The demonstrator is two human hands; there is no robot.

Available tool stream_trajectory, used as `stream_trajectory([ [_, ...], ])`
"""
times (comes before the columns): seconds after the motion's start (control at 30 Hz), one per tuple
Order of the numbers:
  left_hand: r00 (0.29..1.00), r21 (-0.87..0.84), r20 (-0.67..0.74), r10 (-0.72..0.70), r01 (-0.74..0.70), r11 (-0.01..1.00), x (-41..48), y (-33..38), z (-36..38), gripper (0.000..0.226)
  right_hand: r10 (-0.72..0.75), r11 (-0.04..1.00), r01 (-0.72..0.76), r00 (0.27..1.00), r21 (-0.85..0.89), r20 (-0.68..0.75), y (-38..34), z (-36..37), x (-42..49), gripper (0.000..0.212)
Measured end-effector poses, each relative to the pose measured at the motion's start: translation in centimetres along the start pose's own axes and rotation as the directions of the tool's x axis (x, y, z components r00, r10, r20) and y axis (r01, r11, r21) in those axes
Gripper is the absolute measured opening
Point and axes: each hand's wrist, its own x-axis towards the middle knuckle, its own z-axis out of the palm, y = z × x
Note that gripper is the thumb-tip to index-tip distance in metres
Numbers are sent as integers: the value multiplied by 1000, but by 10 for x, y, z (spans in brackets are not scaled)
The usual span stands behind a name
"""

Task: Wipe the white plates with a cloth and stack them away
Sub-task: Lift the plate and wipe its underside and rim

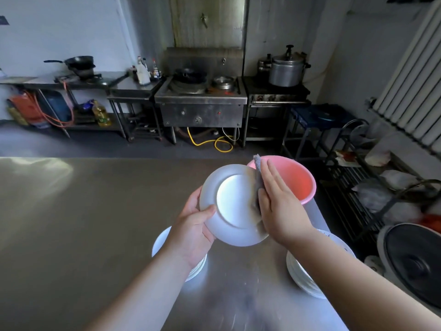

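Stoves, pots and a wok line the far wall of a dim kitchen, and nearer the camera a broad steel table [71, 223] fills the foreground. Above it, the left hand [193, 225] grips a white plate [235, 206] by its lower left rim, thumb curled over the edge and fingers out of sight behind it. The plate is tilted up off the table. The right hand [279, 204] has straight fingers laid flat, pressing a grey cloth [259, 180] against the plate's right side; the cloth sticks up past the fingertips. A pink basin [300, 180] sits on the table just behind the plate.

Two piles of white plates rest on the table: one stack [162, 242] under the left forearm, another stack [303, 280] under the right forearm near the table's edge.

The job looks to be midway. One plate is being wiped at this moment and has not yet been set down. One pile is probably the finished plates and the other those waiting, but nothing shows which is which, nor how many in either are done. What is left, at the least, is finishing this plate and adding it to a pile.
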Motion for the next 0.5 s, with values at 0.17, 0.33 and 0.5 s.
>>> stream_trajectory([
  [0.17,1000,-8,9,28,-28,1000,6,10,-19,71,-89,995,86,994,51,62,-7,15,-35,65],
  [0.33,973,151,203,-106,76,986,-1,21,-22,65,-340,938,345,928,-9,153,-18,-9,12,62],
  [0.5,946,207,291,-146,86,974,4,42,-25,64,-521,833,552,809,-45,273,-36,-16,41,56],
])
